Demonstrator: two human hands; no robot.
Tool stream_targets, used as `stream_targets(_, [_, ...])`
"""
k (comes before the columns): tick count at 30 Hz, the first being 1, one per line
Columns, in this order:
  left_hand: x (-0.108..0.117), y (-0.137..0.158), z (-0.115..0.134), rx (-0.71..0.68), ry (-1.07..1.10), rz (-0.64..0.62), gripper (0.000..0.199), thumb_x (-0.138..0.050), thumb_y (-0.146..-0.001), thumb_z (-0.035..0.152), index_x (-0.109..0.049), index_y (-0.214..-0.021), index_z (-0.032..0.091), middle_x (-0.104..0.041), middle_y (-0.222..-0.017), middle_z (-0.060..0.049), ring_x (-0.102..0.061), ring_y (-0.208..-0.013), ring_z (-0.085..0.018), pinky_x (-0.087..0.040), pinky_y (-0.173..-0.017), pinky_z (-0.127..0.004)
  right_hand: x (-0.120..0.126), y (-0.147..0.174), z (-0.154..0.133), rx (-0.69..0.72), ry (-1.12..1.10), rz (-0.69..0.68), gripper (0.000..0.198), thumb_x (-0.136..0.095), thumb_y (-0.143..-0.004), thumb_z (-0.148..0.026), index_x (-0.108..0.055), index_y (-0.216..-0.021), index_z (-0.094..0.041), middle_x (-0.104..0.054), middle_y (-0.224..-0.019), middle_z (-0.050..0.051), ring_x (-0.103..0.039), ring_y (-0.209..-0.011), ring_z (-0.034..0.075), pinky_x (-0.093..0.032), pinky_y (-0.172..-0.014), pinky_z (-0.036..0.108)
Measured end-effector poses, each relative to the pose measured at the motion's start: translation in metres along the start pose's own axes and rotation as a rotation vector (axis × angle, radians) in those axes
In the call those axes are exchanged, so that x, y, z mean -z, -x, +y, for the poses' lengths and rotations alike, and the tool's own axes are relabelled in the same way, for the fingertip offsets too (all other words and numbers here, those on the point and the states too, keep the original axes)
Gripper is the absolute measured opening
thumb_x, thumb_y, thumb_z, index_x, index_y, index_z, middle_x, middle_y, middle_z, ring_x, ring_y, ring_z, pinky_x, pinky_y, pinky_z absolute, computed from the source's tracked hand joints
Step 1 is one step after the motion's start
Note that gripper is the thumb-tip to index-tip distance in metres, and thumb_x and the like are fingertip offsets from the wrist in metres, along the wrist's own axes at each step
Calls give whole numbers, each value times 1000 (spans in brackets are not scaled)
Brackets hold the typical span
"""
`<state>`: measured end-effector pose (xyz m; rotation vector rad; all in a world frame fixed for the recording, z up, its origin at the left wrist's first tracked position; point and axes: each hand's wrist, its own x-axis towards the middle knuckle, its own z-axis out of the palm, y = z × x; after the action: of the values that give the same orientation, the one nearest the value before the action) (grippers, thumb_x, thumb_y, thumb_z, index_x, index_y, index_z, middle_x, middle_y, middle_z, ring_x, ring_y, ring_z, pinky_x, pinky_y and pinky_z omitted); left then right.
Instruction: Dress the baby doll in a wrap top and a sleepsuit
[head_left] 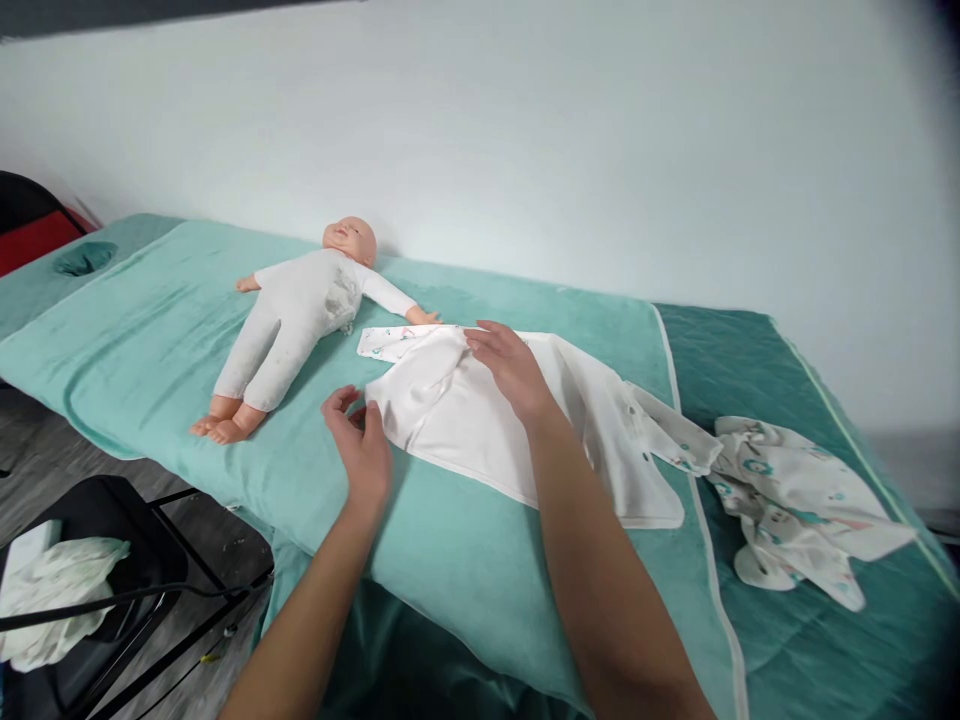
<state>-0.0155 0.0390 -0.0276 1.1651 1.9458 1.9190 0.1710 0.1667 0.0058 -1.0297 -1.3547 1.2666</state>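
A white baby shirt [480, 430] is spread over the green bed cover, its plain inner side mostly upward and a patterned sleeve [386, 343] reaching out at the far left corner. At the shirt's left edge is my left hand [361, 445], fingers curved and thumb apart, the thumb by the fabric. My right hand [511, 368] is over the shirt's upper part with its fingers stretched out; whether it presses on the cloth I cannot tell. Beyond my left hand a baby doll [300, 300] in a white suit lies on its back, one hand close to the sleeve.
A crumpled patterned baby garment [795, 500] lies on the darker green sheet [832, 640] at right, touching the shirt's other sleeve. A black chair [112, 510] with a crumpled white cloth [67, 590] stands at lower left. A white wall [562, 150] runs behind the bed.
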Motion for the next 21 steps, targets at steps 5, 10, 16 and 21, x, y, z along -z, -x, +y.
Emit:
stream_targets(5, [1, 6, 7, -316, -176, -177, 19, -49, -95, 20, -54, -114, 21, -58, -116, -10, -54, -115, -22, -43, -102, -42, -2, -3, 9, 67, 96, -14, 28, -67, -83, -38, -67, -107, -23, -70, -125, 7, -61, -122, 23, -44, -109, 45])
stream_targets(10, [-6, 9, 9, -492, -433, -494, 17, -46, -94, 15, -61, -101, 20, -67, -92, -7, -60, -89, -23, -45, -81, -38, -8, -3, 20, 111, 375, -145, 31, -67, -83, -32, -69, -114, -27, -65, -135, 5, -54, -132, 26, -34, -118, 48])
stream_targets(16, [-11, 9, 10, -512, -680, -532, 19, -47, -93, 16, -65, -100, 20, -69, -89, -6, -62, -89, -25, -40, -77, -38, -18, 10, 19, 180, 579, -189, 41, -60, -89, -28, -62, -130, -22, -55, -148, 8, -44, -143, 26, -30, -123, 46])
stream_targets(21, [-11, 8, 8, -499, -694, -531, 20, -46, -94, 17, -66, -100, 21, -71, -91, -6, -64, -87, -25, -40, -76, -38, 17, 28, -3, 237, 782, -112, 44, -55, -93, -34, -57, -136, -22, -56, -145, 9, -50, -136, 28, -37, -118, 48])
